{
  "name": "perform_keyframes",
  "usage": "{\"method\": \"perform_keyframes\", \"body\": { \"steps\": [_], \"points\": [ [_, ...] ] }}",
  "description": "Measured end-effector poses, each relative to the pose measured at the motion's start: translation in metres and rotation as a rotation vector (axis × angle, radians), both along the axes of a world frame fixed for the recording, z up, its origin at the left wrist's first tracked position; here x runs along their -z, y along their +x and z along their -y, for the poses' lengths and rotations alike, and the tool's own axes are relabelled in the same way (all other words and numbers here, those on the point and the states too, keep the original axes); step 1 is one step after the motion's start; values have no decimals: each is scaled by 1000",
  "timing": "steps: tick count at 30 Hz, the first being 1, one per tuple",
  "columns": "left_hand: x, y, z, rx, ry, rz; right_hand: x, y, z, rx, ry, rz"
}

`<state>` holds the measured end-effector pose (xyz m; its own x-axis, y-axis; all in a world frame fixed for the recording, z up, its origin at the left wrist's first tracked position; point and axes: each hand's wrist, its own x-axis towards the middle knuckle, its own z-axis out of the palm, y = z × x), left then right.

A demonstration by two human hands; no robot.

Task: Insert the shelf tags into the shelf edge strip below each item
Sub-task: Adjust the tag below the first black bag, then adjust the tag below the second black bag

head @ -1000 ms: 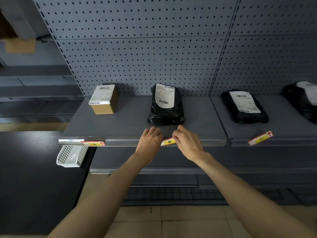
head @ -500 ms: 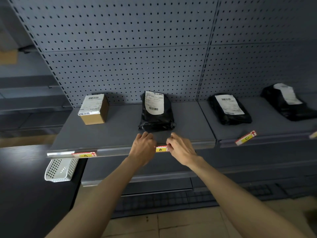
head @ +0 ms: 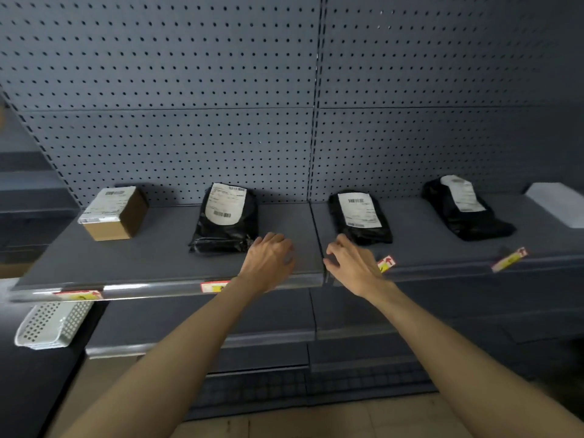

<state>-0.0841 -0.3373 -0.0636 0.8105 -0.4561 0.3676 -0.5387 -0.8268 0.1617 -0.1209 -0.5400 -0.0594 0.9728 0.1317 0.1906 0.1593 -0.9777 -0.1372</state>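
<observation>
Both empty, fingers loosely spread: left hand (head: 268, 260) over shelf (head: 151, 263) front edge, right hand (head: 350, 263) just beside loose tag (head: 386, 263)

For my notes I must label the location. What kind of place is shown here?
Probably a shop or a parcel pick-up storeroom. A gondola shelf stands against a perforated back panel, labelled black parcels lie in a row, and yellow-red shelf tags sit in the edge strip.
</observation>
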Motion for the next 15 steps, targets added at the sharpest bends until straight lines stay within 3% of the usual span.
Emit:
{"method": "perform_keyframes", "body": {
  "steps": [5, 15],
  "points": [
    [6, -17, 79, -63, -82, -70, 0, -7, 80, -36, 6, 21],
    [41, -29, 167, -133, 36, -73, 25, -2, 149, -149, -20, -2]
  ]
}}
